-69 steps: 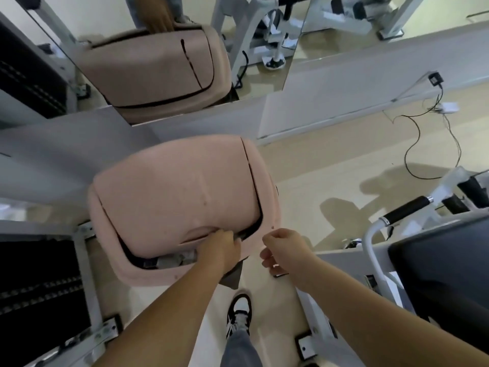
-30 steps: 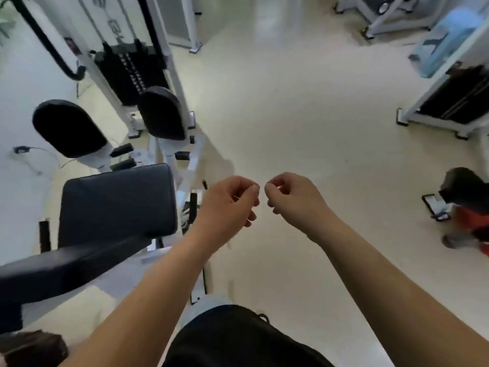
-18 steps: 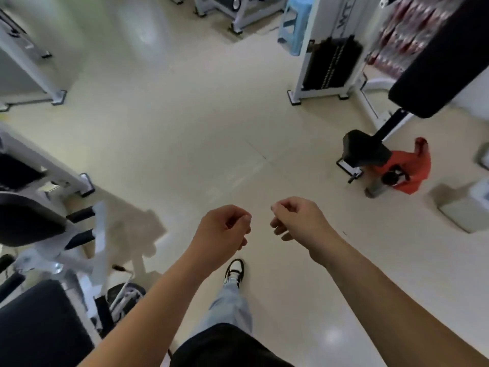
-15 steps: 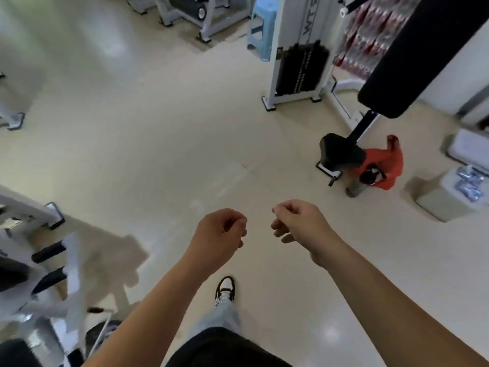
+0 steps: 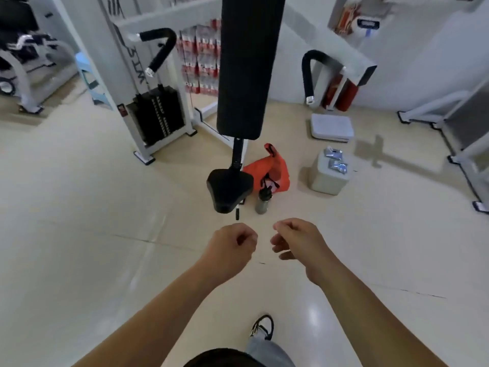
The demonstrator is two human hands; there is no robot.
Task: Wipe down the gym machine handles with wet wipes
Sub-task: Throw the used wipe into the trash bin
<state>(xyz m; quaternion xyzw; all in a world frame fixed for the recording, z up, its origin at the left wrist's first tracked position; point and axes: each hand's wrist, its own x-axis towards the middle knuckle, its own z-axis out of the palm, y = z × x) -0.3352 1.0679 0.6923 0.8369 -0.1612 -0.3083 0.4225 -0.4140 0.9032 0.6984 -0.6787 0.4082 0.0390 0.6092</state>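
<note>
Just short of the black seat (image 5: 229,189), on its near side, the left hand (image 5: 230,250) and right hand (image 5: 299,242) hover close together over the floor (image 5: 92,207), each grip clenched with nothing showing inside. Left of the seat the floor lies open as far as the weight stack (image 5: 158,112). Right of it a bottle (image 5: 262,201) stands just beside, and an orange bag (image 5: 272,170) is partly hidden behind the seat. Beyond and above the seat, the left handle (image 5: 161,49) and right handle (image 5: 309,72), both black and curved, flank the back pad (image 5: 248,67), whose top is cut off. Farther right of the seat, silvery packets (image 5: 334,161) on a grey box (image 5: 326,181) are too blurred to identify.
</note>
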